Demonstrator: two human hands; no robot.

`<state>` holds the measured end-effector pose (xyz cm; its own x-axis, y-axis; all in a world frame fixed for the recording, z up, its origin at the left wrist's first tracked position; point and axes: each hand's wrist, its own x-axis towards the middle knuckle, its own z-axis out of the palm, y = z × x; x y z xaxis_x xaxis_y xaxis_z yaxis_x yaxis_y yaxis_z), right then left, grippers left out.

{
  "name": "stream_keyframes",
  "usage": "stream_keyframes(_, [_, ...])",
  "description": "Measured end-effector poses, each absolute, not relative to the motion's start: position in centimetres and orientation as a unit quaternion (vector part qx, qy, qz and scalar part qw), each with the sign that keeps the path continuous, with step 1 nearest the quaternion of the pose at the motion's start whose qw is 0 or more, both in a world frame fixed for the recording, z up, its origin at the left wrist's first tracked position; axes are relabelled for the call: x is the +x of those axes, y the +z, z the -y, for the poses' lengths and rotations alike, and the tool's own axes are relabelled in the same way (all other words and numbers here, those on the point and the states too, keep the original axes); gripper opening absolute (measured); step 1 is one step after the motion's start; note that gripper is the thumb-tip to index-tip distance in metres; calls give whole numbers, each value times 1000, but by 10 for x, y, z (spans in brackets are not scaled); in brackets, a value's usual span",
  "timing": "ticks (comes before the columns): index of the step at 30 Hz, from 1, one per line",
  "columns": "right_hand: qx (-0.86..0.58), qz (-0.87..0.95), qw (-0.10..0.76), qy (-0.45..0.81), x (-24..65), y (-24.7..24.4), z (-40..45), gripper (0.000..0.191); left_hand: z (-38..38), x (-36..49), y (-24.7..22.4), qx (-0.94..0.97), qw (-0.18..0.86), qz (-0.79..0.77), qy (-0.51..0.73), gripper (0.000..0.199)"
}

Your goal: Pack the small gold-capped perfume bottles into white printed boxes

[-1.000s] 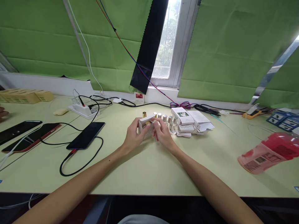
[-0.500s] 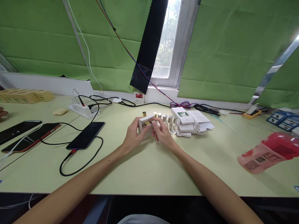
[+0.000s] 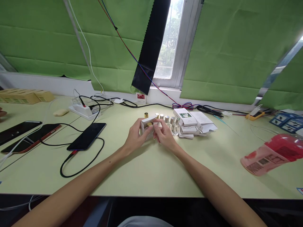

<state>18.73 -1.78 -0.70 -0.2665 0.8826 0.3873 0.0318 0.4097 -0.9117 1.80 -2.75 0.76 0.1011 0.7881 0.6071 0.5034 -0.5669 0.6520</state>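
Observation:
My left hand (image 3: 136, 135) is closed around the left side of a small white box (image 3: 148, 120) with its top flap up. Inside the box's opening a round gold-coloured top shows. At the box's right edge, my right hand (image 3: 163, 132) has its fingers closed against the side and rim; part of the box is hidden behind them. Just behind the hands stand several small glass bottles (image 3: 177, 126) with silver and gold caps, partly covered by my right hand. One gold cap (image 3: 146, 115) shows behind the box.
To the right lies a pile of flattened white boxes (image 3: 187, 118). Phones, including one on a cable (image 3: 87, 137), and a power strip (image 3: 82, 112) are on the left. A pink cup (image 3: 262, 157) stands right. Another person's fingers (image 3: 2, 112) show at the far left edge.
Both hands stay at the box with almost no movement. The fingers of my right hand have shifted very slightly at the rim.

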Motion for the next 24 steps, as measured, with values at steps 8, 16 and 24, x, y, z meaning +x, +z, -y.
stream_keyframes(8, [-346,675,500,419,186,-8,18,41,27,16,10,746,161,-432,480,33])
stream_keyframes(16, [-354,674,497,418,186,-7,20,39,28,17,13,751,165,-430,474,34])
stream_keyframes(24, [-356,672,495,421,186,-6,21,39,27,17,13,752,165,-434,468,36])
